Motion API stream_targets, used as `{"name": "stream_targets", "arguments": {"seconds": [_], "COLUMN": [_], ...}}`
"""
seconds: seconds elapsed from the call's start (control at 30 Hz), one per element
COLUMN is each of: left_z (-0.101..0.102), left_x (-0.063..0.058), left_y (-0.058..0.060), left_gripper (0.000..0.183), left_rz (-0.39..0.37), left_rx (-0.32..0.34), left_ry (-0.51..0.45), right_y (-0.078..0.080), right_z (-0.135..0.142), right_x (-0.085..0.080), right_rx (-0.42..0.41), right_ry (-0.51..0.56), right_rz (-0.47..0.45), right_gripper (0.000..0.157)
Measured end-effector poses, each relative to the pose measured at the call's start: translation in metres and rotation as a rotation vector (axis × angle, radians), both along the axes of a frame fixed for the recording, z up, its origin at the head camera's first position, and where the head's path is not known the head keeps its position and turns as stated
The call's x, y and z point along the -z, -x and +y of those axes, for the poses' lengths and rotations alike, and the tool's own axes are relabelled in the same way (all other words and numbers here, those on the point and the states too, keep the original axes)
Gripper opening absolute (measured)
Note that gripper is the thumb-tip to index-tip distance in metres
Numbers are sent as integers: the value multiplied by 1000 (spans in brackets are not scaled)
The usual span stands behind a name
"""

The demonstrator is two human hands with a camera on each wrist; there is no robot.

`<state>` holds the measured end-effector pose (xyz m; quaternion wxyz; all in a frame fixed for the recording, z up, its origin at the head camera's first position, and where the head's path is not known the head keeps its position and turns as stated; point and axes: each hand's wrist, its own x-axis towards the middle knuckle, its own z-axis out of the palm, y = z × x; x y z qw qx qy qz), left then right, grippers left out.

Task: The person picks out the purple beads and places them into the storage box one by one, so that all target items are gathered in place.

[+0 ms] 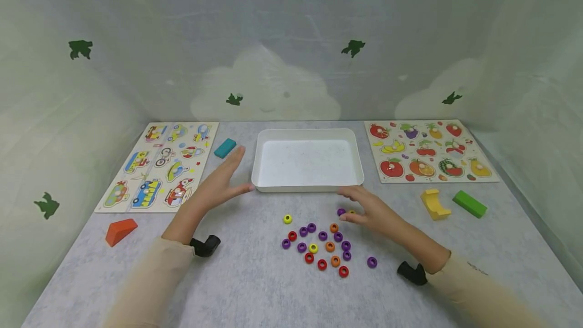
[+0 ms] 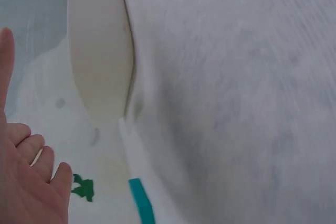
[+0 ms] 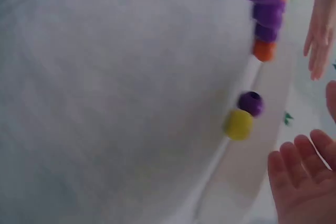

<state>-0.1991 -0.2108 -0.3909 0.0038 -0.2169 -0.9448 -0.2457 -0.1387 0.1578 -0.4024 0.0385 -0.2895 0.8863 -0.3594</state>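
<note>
A white rectangular tray point(image 1: 307, 189) stands at the back middle of the table. My left hand point(image 1: 219, 181) hovers at its left side, fingers extended and thumb spread toward the tray's near corner; nothing is in it. In the left wrist view the palm of that left hand point(image 2: 37, 182) faces up beside the tray wall point(image 2: 102, 45). My right hand point(image 1: 375, 211) is near the tray's front right corner, fingers straight and holding nothing. Beneath its thumb lie a purple bead point(image 1: 341, 212) and a yellow bead point(image 3: 239, 125). Several red, orange, purple and yellow beads point(image 1: 322, 236) are scattered in front of the tray.
A vehicle puzzle board point(image 1: 152, 176) lies at the left, a fruit puzzle board point(image 1: 428, 153) at the right. Blocks lie around: teal point(image 1: 225, 148), orange point(image 1: 120, 231), yellow arched point(image 1: 434, 204) and green point(image 1: 470, 204). A pale curtain point(image 1: 291, 39) hangs behind the table.
</note>
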Motion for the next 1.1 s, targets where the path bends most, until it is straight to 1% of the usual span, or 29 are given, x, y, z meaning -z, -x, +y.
{"name": "stream_targets", "arguments": {"seconds": [0.1, 0.17, 0.3, 0.37, 0.47, 0.6, 0.7, 0.8, 0.87, 0.93, 1.0, 1.1], "left_z": [4, 7, 10, 11, 16, 23, 25, 24, 22, 20, 18, 16], "left_x": [8, 12, 17, 18, 11, -1, -2, 2, 7, 13, 19, 25], "left_y": [6, 8, 13, 14, 10, 4, 3, 6, 10, 14, 18, 21], "left_gripper": [93, 93, 93, 92, 88, 81, 79, 80, 83, 86, 88, 88], "left_rz": [-89, -145, -234, -269, -315, -342, -352, -368, -377, -382, -384, -375], "left_rx": [-29, -47, -69, -66, -51, -27, -25, -27, -25, -29, -34, -42], "left_ry": [-62, -98, -177, -217, -291, -338, -345, -360, -364, -357, -346, -325], "right_y": [5, 7, 8, 9, 10, 12, 17, 27, 37, 49, 61, 81], "right_z": [-4, -4, -4, -4, -4, -5, -5, -5, -5, -6, -10, -16], "right_x": [12, 18, 24, 26, 26, 19, 9, -2, -8, -11, -13, -9], "right_rx": [-23, -22, -13, -8, -2, 20, 52, 82, 95, 109, 127, 164], "right_ry": [4, -24, -85, -102, -91, -51, -6, 55, 97, 123, 139, 122], "right_rz": [-84, -110, -112, -106, -113, -105, -54, 7, 35, 32, 6, -52], "right_gripper": [48, 42, 29, 24, 20, 21, 22, 23, 23, 23, 23, 25]}}
